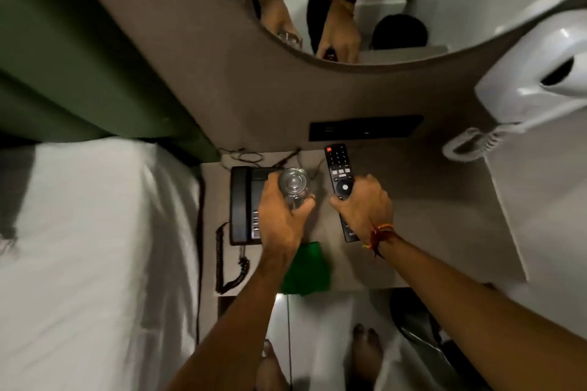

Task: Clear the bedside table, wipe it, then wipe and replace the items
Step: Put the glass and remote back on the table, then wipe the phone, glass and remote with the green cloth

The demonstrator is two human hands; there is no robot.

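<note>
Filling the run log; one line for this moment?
left hand: holds glass | right hand: holds remote | phone, green cloth on bedside table

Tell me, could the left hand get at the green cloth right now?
Probably not at once: the left hand is wrapped around a glass. The green cloth lies uncovered just beneath its wrist, so once the glass is put down, yes.

Both forearms are bare to the frame edge; no sleeves visible. The left hand (282,216) carries no ring, watch or band. Just behind the right hand (365,209), the wrist bears a knotted thread band (379,233) of red, yellow and orange strands, with loose ends hanging. Below the hands, both feet (365,355) are bare on the floor.
</note>
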